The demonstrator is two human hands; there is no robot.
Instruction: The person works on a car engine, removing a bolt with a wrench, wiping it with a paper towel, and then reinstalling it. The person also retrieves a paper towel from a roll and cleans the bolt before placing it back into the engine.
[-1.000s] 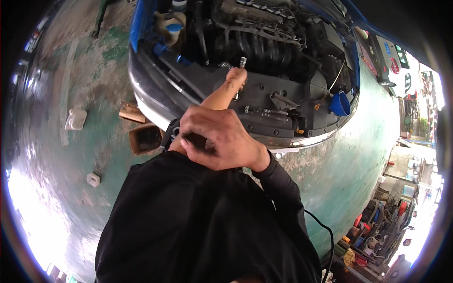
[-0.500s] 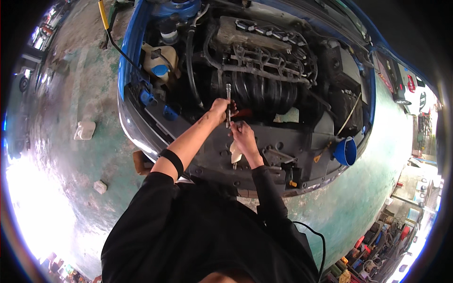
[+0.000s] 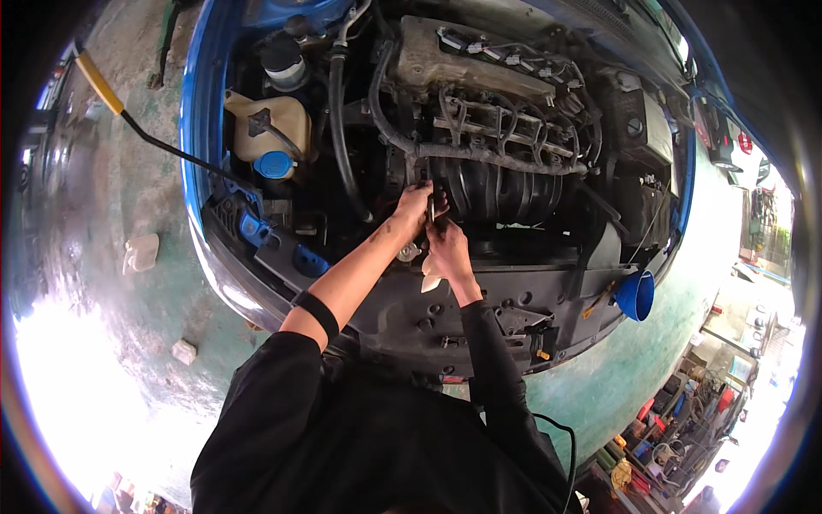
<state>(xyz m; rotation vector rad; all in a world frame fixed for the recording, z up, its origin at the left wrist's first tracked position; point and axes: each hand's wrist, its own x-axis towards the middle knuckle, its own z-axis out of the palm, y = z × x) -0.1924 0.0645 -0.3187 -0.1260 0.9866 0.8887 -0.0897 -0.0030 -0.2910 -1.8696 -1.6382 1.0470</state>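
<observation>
Green, worn floor (image 3: 565,385) curves around a car's open engine bay, with the engine (image 3: 467,64) filling the upper middle of the frame. And right at the centre, both hands are on the slim dark tool (image 3: 431,210)! The left hand (image 3: 417,203) curls its fingers around the upper part, while the right hand (image 3: 449,251) pinches the lower end, the pair almost touching, presumably so one guides and the other steadies. Upright in the frame, the tool points up toward the black intake pipes (image 3: 501,193); its far tip is hidden. Below the right hand pokes a pale scrap (image 3: 431,278); whether it is gripped, one cannot tell. Over to the right, a blue funnel (image 3: 634,296) sits at the edge of the black front panel (image 3: 385,300), seemingly parked clear of the working arms.
</observation>
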